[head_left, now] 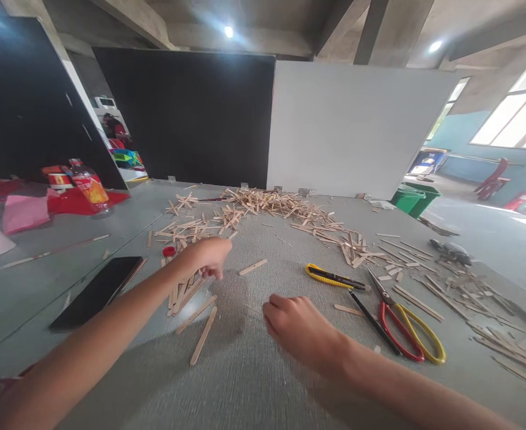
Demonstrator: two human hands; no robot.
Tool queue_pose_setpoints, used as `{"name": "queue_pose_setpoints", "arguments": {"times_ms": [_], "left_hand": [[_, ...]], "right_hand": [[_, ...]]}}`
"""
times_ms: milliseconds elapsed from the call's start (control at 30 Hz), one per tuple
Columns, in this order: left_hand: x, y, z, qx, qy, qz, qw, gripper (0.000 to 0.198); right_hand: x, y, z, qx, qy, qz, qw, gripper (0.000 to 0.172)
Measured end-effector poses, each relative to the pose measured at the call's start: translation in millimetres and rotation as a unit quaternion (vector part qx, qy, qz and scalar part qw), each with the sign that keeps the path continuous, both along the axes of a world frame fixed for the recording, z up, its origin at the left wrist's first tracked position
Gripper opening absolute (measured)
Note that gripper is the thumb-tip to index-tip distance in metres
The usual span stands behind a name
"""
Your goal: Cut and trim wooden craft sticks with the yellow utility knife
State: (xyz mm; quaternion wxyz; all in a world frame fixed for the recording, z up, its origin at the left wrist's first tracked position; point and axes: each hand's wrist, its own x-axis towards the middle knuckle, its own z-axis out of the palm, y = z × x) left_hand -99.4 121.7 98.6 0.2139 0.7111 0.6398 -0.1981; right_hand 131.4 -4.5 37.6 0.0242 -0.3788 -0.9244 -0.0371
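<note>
My left hand hangs over the left side of the table, fingers bent downward and closed. Wooden craft sticks lie in a loose bunch just below and beside it. To the right, my right hand is low over the grey tabletop with its fingers curled under. What either hand pinches, if anything, is hidden. One short stick lies between the hands, and a separate stick rests nearer to me. A red bottle cap sits by my left wrist.
A large stick pile spreads along the back. On the right lie a yellow box cutter, a black pen, scissors and scraps. At left are a black phone and a drink bottle.
</note>
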Motion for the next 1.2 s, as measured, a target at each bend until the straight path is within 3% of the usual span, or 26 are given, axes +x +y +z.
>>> {"name": "queue_pose_setpoints", "arguments": {"times_ms": [133, 267, 500, 633, 800, 867, 967, 1100, 1200], "left_hand": [[-6.1, 1.5, 18.1, 0.082, 0.009, -0.002, 0.997, 0.028], [-13.6, 5.3, 24.1, 0.159, -0.002, -0.01, 0.987, 0.028], [-22.0, 9.9, 21.6, 0.24, -0.043, -0.028, 0.969, 0.035], [-22.1, 10.0, 21.8, 0.248, -0.05, -0.033, 0.967, 0.037], [-22.3, 12.3, 20.0, 0.252, -0.062, -0.027, 0.965, 0.034], [-23.4, 14.7, 18.3, 0.25, -0.069, -0.026, 0.965, 0.035], [-25.4, 18.2, 15.9, 0.243, -0.072, -0.024, 0.967, 0.037], [-26.9, 20.9, 14.5, 0.243, -0.065, -0.024, 0.968, 0.04], [-27.5, 22.0, 14.2, 0.245, -0.06, -0.028, 0.967, 0.043]], "right_hand": [[-47.6, 23.6, 5.6, -0.003, 0.014, 0.046, 0.999, 0.015], [-77.3, 38.9, 5.5, -0.009, 0.006, 0.095, 0.995, 0.015], [-105.0, 12.8, -9.6, -0.021, -0.014, 0.195, 0.98, 0.019], [-109.7, -7.7, -13.6, -0.005, 0.02, 0.253, 0.967, 0.02], [-97.7, 7.0, -2.5, 0.015, -0.007, 0.152, 0.988, 0.016], [-92.6, 17.4, 0.3, 0.012, -0.017, 0.144, 0.989, 0.019], [-90.8, 21.2, -3.2, -0.001, -0.026, 0.192, 0.981, 0.019], [-94.3, 5.8, -12.2, -0.005, -0.016, 0.267, 0.964, 0.019], [-90.7, -2.5, -13.1, 0.0, 0.011, 0.259, 0.966, 0.019]]}}
